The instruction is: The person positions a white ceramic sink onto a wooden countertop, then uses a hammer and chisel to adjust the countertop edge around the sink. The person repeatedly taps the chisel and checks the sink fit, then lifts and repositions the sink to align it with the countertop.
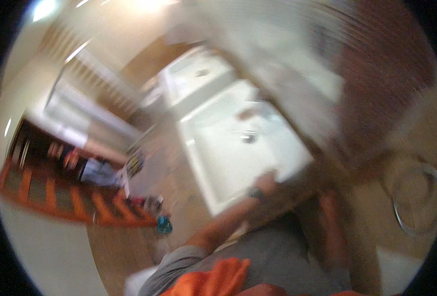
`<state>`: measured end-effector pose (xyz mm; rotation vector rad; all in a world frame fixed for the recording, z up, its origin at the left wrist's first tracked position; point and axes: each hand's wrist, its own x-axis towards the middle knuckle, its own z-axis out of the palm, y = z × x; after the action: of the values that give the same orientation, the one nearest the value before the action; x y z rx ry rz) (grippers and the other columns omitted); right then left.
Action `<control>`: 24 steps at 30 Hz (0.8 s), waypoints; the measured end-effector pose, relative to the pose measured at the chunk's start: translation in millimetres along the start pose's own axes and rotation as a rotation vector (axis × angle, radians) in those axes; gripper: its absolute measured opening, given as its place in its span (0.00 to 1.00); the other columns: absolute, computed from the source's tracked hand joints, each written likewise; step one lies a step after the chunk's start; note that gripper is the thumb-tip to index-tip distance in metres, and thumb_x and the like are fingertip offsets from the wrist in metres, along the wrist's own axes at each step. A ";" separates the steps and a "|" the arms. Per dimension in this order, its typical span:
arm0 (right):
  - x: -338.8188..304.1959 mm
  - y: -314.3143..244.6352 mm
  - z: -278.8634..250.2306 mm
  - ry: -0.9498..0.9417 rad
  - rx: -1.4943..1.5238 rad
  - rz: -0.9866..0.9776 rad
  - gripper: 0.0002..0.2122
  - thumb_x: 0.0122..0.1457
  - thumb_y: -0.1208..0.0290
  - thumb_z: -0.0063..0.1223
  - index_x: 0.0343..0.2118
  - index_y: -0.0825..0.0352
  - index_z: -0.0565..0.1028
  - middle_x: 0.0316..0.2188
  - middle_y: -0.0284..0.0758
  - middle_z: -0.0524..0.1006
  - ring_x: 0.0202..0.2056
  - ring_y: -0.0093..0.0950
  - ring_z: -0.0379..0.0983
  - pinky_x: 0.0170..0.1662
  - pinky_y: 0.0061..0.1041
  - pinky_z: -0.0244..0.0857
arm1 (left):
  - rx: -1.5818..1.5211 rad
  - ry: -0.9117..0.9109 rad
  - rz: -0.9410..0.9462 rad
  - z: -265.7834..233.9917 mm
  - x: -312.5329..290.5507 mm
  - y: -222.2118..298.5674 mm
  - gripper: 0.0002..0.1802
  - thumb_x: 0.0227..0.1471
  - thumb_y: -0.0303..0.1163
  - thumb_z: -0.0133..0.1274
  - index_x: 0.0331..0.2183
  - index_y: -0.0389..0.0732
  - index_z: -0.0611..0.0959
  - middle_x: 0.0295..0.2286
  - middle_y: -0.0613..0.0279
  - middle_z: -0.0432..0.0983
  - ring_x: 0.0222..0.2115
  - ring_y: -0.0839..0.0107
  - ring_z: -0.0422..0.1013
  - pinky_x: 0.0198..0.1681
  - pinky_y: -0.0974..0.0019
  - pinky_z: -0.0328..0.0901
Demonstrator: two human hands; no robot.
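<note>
A white rectangular sink (202, 166) with a round metal drain (249, 137) fills the middle of the view. My left hand (266, 182), with a dark watch (257, 194) on its wrist, is at the sink's near edge. Whether it grips the rim or only rests there is lost in blur. Low on the right, beside the counter edge, hangs my right hand (328, 199). Motion smears its fingers, and I make out nothing in them. A small brownish patch inside the basin is too blurred to name.
A second white basin (185, 88) sits beyond the first. At the left stands an orange-brown slatted wooden piece (75, 201) with cloth-like items, and a teal object (164, 224) lies by its end. A coiled pale hose or cable (397, 217) is at the right.
</note>
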<state>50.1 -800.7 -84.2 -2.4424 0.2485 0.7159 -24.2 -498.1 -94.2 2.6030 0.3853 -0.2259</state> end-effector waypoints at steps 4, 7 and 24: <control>-9.6 16.3 -24.3 0.265 -0.402 -0.256 0.20 0.65 0.58 0.49 0.52 0.67 0.76 0.47 0.48 0.78 0.47 0.47 0.75 0.52 0.44 0.67 | -0.016 -0.175 0.053 -11.1 9.8 33.4 0.35 0.50 0.40 0.60 0.56 0.35 0.68 0.49 0.42 0.72 0.50 0.49 0.70 0.52 0.51 0.68; -13.0 -22.6 -26.3 0.243 -0.434 -0.277 0.20 0.65 0.57 0.51 0.46 0.71 0.78 0.41 0.50 0.80 0.42 0.47 0.77 0.47 0.43 0.68 | -0.038 -0.114 0.046 -50.0 -19.8 39.3 0.40 0.50 0.44 0.62 0.58 0.35 0.66 0.50 0.44 0.70 0.51 0.49 0.69 0.52 0.51 0.68; -101.5 35.6 -58.8 0.019 -0.279 0.085 0.26 0.62 0.47 0.50 0.44 0.70 0.78 0.42 0.51 0.79 0.46 0.50 0.75 0.49 0.46 0.68 | -1.128 -0.849 0.948 -233.2 -178.8 -26.2 0.13 0.47 0.39 0.65 0.30 0.39 0.87 0.24 0.60 0.80 0.23 0.65 0.76 0.27 0.62 0.67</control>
<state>-20.9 -862.1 -5.4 -2.7171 0.2772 0.8120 -181.0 -401.3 136.2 1.1786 -0.7898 -0.5266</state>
